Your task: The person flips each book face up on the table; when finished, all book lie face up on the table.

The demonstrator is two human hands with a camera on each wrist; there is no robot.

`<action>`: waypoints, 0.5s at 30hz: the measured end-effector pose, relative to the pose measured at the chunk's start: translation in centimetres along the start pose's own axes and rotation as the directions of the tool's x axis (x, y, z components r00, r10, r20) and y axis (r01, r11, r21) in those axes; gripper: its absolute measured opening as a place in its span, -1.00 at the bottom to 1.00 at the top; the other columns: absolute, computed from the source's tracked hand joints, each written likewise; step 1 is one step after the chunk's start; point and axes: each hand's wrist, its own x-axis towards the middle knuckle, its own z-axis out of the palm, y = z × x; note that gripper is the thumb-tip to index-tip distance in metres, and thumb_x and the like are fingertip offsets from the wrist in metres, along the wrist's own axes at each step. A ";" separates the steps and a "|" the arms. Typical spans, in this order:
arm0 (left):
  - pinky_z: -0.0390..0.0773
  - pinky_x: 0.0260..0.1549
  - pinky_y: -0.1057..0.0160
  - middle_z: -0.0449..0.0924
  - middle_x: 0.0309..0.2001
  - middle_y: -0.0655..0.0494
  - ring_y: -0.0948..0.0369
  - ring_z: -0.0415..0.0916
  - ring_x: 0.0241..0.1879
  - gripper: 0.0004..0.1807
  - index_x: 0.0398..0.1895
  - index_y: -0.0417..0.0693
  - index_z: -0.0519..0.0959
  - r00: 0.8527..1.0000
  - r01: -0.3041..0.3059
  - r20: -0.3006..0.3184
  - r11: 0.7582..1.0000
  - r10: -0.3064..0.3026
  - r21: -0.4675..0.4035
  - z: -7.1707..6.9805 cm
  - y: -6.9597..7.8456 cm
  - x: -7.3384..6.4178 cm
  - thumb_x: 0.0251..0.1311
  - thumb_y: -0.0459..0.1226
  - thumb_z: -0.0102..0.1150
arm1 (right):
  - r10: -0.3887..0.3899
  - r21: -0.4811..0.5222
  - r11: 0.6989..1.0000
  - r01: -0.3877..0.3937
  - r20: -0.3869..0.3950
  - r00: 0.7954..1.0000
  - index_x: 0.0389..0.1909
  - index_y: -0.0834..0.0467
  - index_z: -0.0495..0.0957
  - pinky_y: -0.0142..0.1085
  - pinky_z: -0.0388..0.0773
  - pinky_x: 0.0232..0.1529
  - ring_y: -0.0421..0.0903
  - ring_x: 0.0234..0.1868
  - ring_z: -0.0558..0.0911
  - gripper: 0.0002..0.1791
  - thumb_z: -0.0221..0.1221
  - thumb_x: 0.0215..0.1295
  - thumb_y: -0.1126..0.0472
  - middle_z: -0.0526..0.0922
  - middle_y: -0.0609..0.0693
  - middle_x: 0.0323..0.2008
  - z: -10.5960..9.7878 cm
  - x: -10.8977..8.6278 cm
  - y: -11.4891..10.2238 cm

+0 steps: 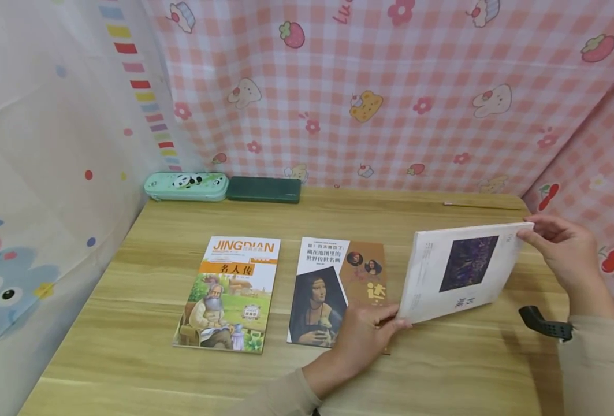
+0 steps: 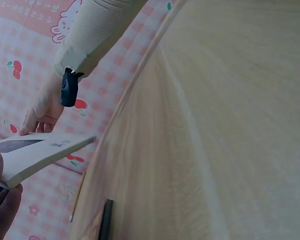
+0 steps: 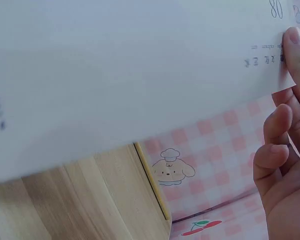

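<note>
A white book [image 1: 426, 277] with a dark square picture on its cover is held tilted above the right part of the table. My left hand [image 1: 358, 341] pinches its lower left corner between thumb and fingers. At the upper right corner, my right hand [image 1: 572, 254] grips it, the thumb [image 3: 295, 50] lying on the white face in the right wrist view. Below and beside my left hand lies a book with a portrait of a woman [image 1: 317, 306], partly covered by that hand. Farther left lies a book with a bearded man [image 1: 234, 300] on its cover.
A mint panda pencil case [image 1: 187, 186] and a dark green flat case [image 1: 264, 190] sit along the table's back edge. A yellow pencil [image 1: 480, 205] lies at the back right. Pink checked curtain [image 1: 338, 86] hangs behind the wooden table [image 1: 130, 370].
</note>
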 end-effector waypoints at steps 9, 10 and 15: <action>0.59 -0.30 0.60 0.78 -0.23 -0.01 0.37 0.71 -0.29 -0.71 -0.10 -0.17 0.76 0.997 0.009 -0.074 1.000 -0.008 0.022 0.5 -0.8 -0.4 0.07 -0.31 0.49 | -0.029 0.021 0.999 0.028 0.054 0.998 -0.16 0.07 0.71 -0.66 0.53 -0.40 -0.48 -0.40 0.64 -0.82 0.34 0.28 0.38 0.70 -0.43 -0.39 0.7 0.4 1.1; 0.59 -0.30 0.61 0.78 -0.23 -0.01 0.37 0.71 -0.29 -0.70 -0.10 -0.16 0.76 0.997 0.015 -0.080 1.000 -0.013 0.026 0.5 -0.9 -0.4 0.07 -0.31 0.49 | -0.033 0.036 0.999 0.030 0.068 0.997 -0.17 0.08 0.70 -0.65 0.55 -0.39 -0.48 -0.40 0.65 -0.81 0.33 0.28 0.40 0.70 -0.42 -0.39 0.8 0.5 1.3; 0.59 -0.28 0.61 0.78 -0.24 -0.05 0.35 0.72 -0.29 -0.65 -0.04 -0.20 0.74 0.995 0.068 -0.076 0.998 -0.067 0.012 0.7 -1.1 -0.7 0.06 -0.32 0.49 | 0.001 0.083 0.996 -0.011 0.121 0.993 -0.19 0.02 0.69 -0.59 0.61 -0.40 -0.46 -0.41 0.67 -0.79 0.32 0.29 0.40 0.71 -0.39 -0.40 1.2 0.7 1.7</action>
